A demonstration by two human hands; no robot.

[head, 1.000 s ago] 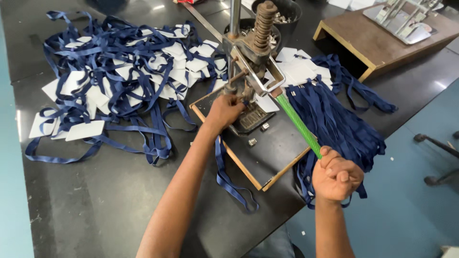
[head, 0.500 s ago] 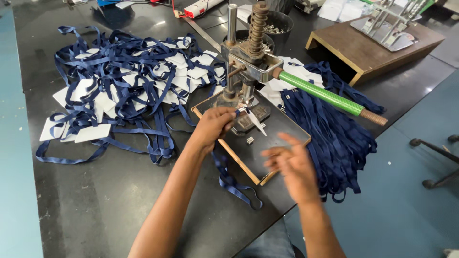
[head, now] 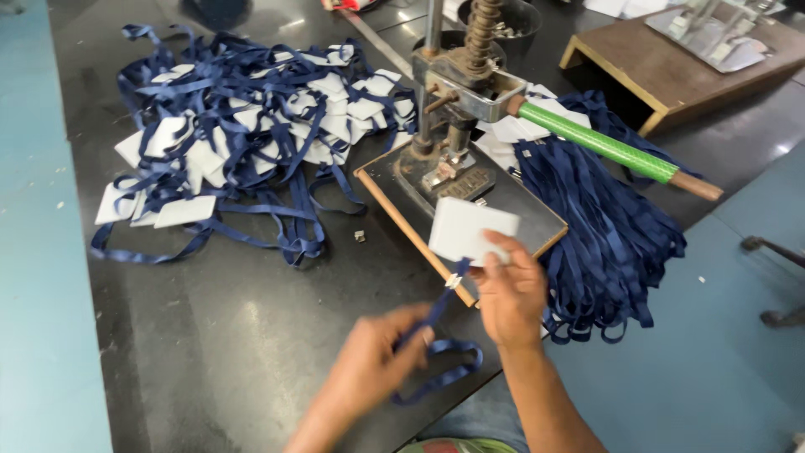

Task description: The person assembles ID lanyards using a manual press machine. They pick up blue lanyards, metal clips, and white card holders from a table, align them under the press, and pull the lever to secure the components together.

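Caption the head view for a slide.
Right hand holds a white card, left hand its blue strap, before a hand press.

A blank white rectangular card sleeve (head: 471, 230), clipped to a navy ribbon, is pinched at its lower edge by the right hand (head: 511, 294) above the front corner of the dark press base. Many more white card sleeves (head: 251, 138) of the same shape lie scattered flat across the black table to the left, tangled among navy ribbons. A few further white cards (head: 513, 127) sit behind the press, partly under its green handle. A small red-and-white packet (head: 356, 4) shows at the table's far edge, mostly cut off. No screens or signs are in view.
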